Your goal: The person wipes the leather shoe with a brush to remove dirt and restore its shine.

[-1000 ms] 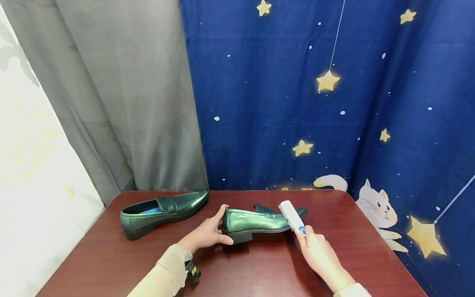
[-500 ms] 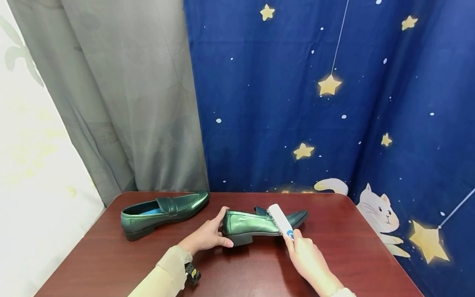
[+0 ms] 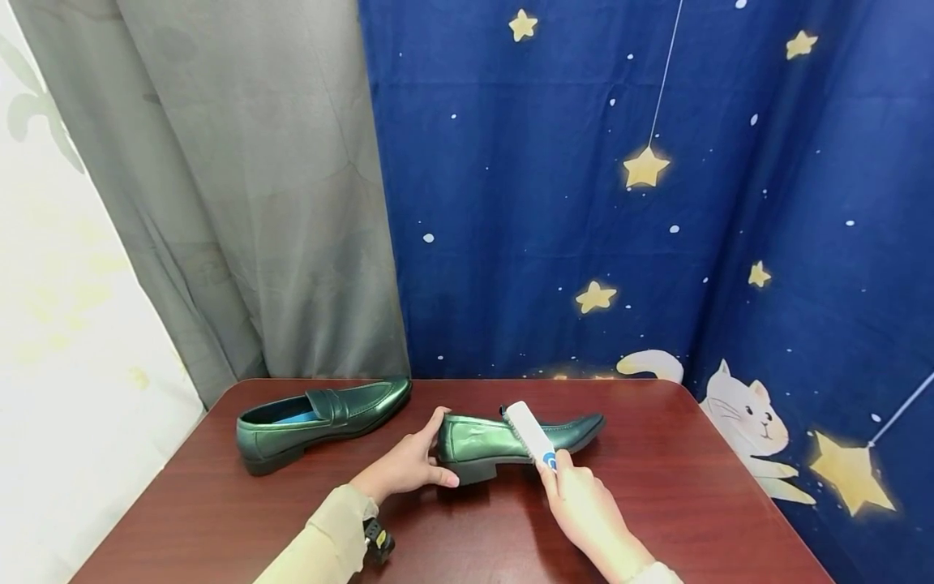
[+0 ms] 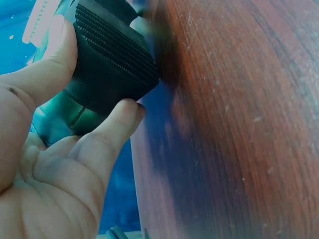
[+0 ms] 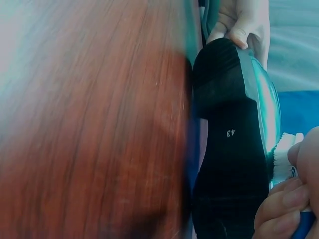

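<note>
A green loafer (image 3: pixel 477 438) points its toe right on the table, its heel end in my left hand (image 3: pixel 410 458). The thumb and fingers of that hand grip around the black heel block (image 4: pixel 112 59) in the left wrist view. My right hand (image 3: pixel 587 507) holds a white brush (image 3: pixel 531 434) by its handle, and the bristles lie against the loafer's near side, just ahead of the opening. In the right wrist view the dark sole (image 5: pixel 232 149) faces the camera, with white bristles (image 5: pixel 283 157) at the upper's side.
A second green loafer (image 3: pixel 321 418) with a blue insole stands at the back left of the reddish-brown table (image 3: pixel 292 519). Behind the table hang a grey curtain (image 3: pixel 292 203) and a blue star-patterned curtain (image 3: pixel 511 203).
My right hand has drawn the brush leftward along the loafer, from near the toe to the strap area. My left hand keeps its grip on the heel.
</note>
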Tool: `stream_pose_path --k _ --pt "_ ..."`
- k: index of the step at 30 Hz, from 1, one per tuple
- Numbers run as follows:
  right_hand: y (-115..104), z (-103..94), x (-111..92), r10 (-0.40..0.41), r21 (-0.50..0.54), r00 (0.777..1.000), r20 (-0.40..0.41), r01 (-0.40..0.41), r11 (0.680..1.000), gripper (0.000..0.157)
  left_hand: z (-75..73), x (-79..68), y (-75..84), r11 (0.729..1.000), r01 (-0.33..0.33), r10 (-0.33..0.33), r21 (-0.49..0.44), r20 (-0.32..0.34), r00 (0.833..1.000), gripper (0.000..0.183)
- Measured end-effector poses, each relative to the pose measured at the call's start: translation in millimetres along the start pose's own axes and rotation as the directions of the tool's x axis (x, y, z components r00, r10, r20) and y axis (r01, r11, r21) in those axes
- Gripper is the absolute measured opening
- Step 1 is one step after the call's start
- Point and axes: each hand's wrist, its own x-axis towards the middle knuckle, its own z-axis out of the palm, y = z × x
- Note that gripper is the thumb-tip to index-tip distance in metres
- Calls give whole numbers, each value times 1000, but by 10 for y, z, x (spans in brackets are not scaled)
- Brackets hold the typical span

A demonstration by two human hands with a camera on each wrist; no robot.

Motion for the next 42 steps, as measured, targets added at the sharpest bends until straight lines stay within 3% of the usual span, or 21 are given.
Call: stream_pose_path --k 11,25,42 --pt "-160 73 16 -55 -25 998 -13 55 998 28 0 11 -4 1000 -10 10 -4 2 1000 103" --pt "-367 166 40 -155 -50 983 -94 151 987 27 -9 44 26 999 -22 22 -28 -12 1000 98" --pt "-498 279 8 -179 -51 982 -56 176 983 28 -5 8 -9 1000 1 -1 27 -8 1000 97"
